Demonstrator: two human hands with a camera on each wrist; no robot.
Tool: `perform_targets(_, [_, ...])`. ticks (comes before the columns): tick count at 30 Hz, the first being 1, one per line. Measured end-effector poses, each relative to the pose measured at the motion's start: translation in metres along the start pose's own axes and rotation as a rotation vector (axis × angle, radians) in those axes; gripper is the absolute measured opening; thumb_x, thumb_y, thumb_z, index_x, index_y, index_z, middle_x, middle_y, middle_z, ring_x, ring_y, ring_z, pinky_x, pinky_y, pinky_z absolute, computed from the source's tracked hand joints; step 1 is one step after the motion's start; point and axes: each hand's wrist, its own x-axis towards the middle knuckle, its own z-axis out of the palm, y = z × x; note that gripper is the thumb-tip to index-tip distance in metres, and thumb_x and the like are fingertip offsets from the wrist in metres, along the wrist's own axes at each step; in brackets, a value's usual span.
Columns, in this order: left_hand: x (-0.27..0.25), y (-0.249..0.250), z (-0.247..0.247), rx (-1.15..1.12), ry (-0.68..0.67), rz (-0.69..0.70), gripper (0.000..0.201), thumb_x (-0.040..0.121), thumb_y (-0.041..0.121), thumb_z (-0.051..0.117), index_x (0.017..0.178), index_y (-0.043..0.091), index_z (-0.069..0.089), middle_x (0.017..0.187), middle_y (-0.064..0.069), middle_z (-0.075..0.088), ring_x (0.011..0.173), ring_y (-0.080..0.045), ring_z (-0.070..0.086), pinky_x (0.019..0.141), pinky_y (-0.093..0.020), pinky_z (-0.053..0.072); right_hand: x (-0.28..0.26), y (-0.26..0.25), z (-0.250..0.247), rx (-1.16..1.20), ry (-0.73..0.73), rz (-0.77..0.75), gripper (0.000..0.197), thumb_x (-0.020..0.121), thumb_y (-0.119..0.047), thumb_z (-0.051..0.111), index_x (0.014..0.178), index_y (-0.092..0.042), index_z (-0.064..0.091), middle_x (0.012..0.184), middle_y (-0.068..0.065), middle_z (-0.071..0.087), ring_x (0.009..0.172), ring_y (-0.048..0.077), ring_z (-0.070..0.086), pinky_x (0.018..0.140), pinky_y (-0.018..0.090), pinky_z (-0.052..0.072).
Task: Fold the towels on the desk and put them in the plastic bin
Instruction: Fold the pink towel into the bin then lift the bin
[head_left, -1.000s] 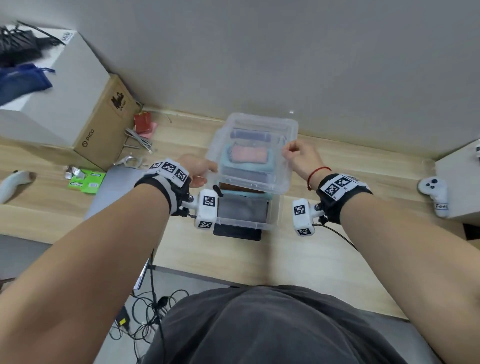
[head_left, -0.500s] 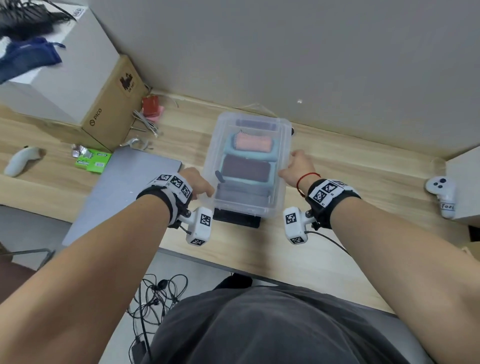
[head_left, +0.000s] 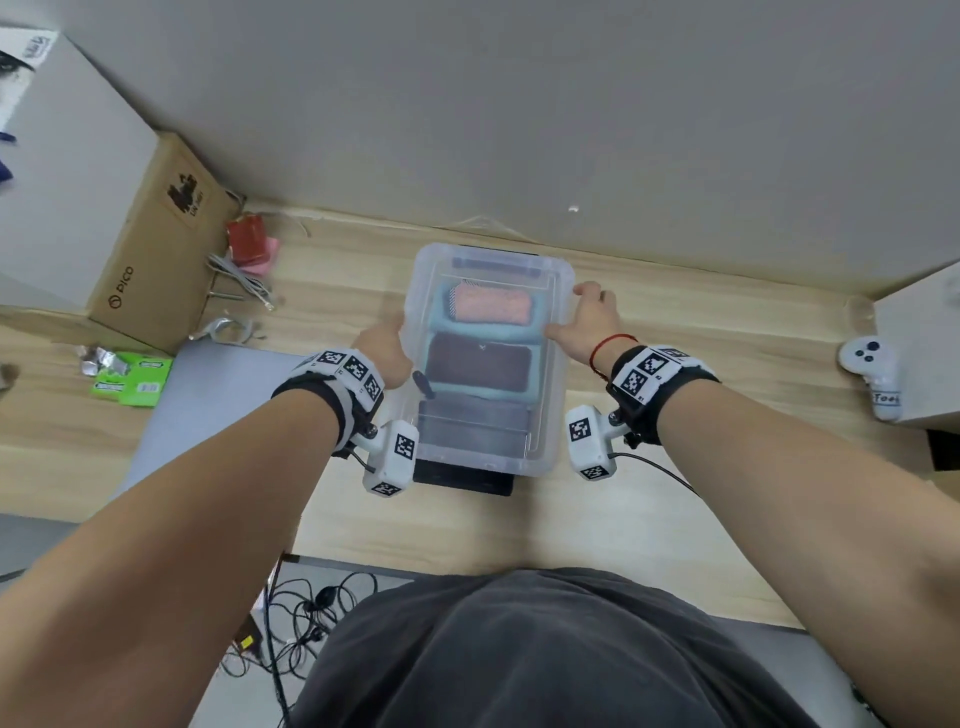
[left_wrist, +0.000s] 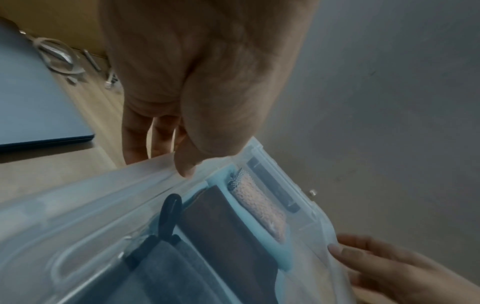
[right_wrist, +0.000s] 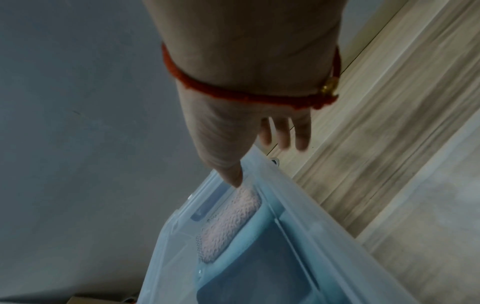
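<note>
The clear plastic bin (head_left: 553, 415) stands on the wooden surface (head_left: 675, 364) near the wall, on top of a flat black object (head_left: 462, 480), and a clear lid (head_left: 431, 270) covers it. Through the lid 4 folded towels show: a pink towel (head_left: 491, 304) at the far end lying on a light blue towel (head_left: 485, 332), a dark brown towel (head_left: 478, 364) in the middle, and a grey towel (head_left: 472, 428) at the near end with a black loop (head_left: 422, 383) beside it. The left hand (head_left: 382, 353) holds the left edge of the lid, thumb on top and fingers curled down along the side, so its grip is clamped on the lid. The right hand (head_left: 584, 325) touches the right edge with the thumb on the lid, while its fingers (right_wrist: 283, 133) hang straight beside the bin, so its grip is apart. A grey laptop (head_left: 218, 395), a cardboard box (head_left: 156, 249) and a green packet (head_left: 132, 376) lie to the left, and a white controller (head_left: 870, 371) lies to the right.
</note>
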Motion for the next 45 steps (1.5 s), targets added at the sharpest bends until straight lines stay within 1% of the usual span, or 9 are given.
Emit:
perform_targets(7, [0.041, 0.039, -0.019, 0.23, -0.113, 0.23, 0.085, 0.085, -0.003, 0.048, 0.154, 0.029, 0.009, 0.138, -0.014, 0.051, 0.11, -0.032, 0.057, 0.086, -0.035, 0.051, 0.018, 0.019, -0.013, -0.125, 0.231, 0.007, 0.071, 0.082, -0.05, 0.067, 0.138, -0.017, 0.04, 0.139, 0.012, 0.038, 0.127, 0.032, 0.036, 0.101, 0.045, 0.04])
perform_targets(10, [0.054, 0.065, -0.019, 0.312, -0.166, 0.336, 0.09, 0.082, -0.01, 0.044, 0.154, 0.033, 0.011, 0.141, -0.013, 0.048, 0.096, -0.03, 0.059, 0.07, -0.031, 0.051, 0.018, 0.041, -0.018, -0.086, 0.167, 0.092, 0.078, 0.081, -0.056, 0.066, 0.141, -0.016, 0.035, 0.141, 0.013, 0.039, 0.13, 0.032, 0.037, 0.105, 0.047, 0.038])
perform_targets(14, [0.068, 0.093, -0.013, 0.401, -0.199, 0.47, 0.09, 0.081, -0.013, 0.043, 0.152, 0.038, 0.019, 0.147, -0.009, 0.044, 0.11, -0.032, 0.058, 0.08, -0.034, 0.053, 0.006, 0.077, -0.025, 0.128, -0.01, 0.285, 0.097, 0.075, -0.066, 0.066, 0.146, -0.015, 0.025, 0.144, 0.012, 0.043, 0.13, 0.031, 0.046, 0.105, 0.044, 0.041])
perform_targets(19, [0.066, 0.117, 0.0, 0.483, -0.211, 0.533, 0.097, 0.076, -0.015, 0.053, 0.152, 0.035, 0.019, 0.13, -0.014, 0.052, 0.095, -0.03, 0.056, 0.075, -0.04, 0.051, -0.01, 0.106, -0.024, 0.223, -0.153, 0.342, 0.099, 0.05, -0.09, 0.06, 0.114, -0.014, 0.06, 0.093, 0.003, 0.069, 0.082, 0.022, 0.067, 0.065, 0.029, 0.048])
perform_targets(21, [0.056, 0.125, 0.01, 0.516, -0.177, 0.532, 0.089, 0.079, -0.009, 0.056, 0.151, 0.027, 0.018, 0.121, -0.017, 0.049, 0.086, -0.029, 0.051, 0.068, -0.039, 0.047, -0.012, 0.105, -0.024, 0.195, -0.083, 0.315, 0.082, 0.058, -0.082, 0.066, 0.104, -0.014, 0.06, 0.087, 0.001, 0.066, 0.078, 0.021, 0.064, 0.063, 0.028, 0.045])
perform_targets(24, [0.044, 0.131, 0.031, 0.486, -0.083, 0.451, 0.074, 0.089, 0.03, 0.054, 0.149, 0.017, 0.014, 0.135, -0.022, 0.041, 0.116, -0.039, 0.047, 0.095, -0.05, 0.043, -0.017, 0.092, -0.027, 0.004, -0.004, 0.218, 0.053, 0.081, -0.06, 0.066, 0.103, -0.013, 0.058, 0.094, 0.005, 0.063, 0.087, 0.027, 0.061, 0.069, 0.028, 0.042])
perform_targets(28, [0.039, 0.129, 0.048, 0.598, -0.046, 0.411, 0.133, 0.058, 0.091, 0.051, 0.152, 0.016, -0.006, 0.149, -0.02, 0.028, 0.137, -0.037, 0.03, 0.111, -0.056, 0.026, -0.022, 0.081, -0.025, -0.097, 0.041, 0.168, 0.05, 0.092, -0.041, 0.06, 0.122, -0.003, 0.049, 0.113, 0.016, 0.063, 0.103, 0.033, 0.061, 0.072, 0.028, 0.039])
perform_targets(36, [0.042, 0.13, 0.054, 0.629, -0.01, 0.399, 0.14, 0.052, 0.092, 0.055, 0.152, 0.017, -0.007, 0.15, -0.018, 0.027, 0.138, -0.038, 0.026, 0.111, -0.06, 0.023, -0.029, 0.073, -0.015, -0.131, 0.049, 0.172, 0.089, 0.076, -0.065, 0.066, 0.13, 0.0, 0.04, 0.129, 0.019, 0.054, 0.117, 0.034, 0.055, 0.092, 0.036, 0.044])
perform_targets(45, [0.042, 0.13, 0.057, 0.637, 0.038, 0.421, 0.139, 0.049, 0.094, 0.054, 0.15, 0.016, -0.002, 0.142, -0.016, 0.034, 0.131, -0.037, 0.034, 0.107, -0.06, 0.028, -0.034, 0.061, -0.01, -0.26, 0.133, 0.168, 0.082, 0.077, -0.06, 0.071, 0.126, 0.0, 0.043, 0.122, 0.016, 0.058, 0.111, 0.032, 0.058, 0.089, 0.037, 0.046])
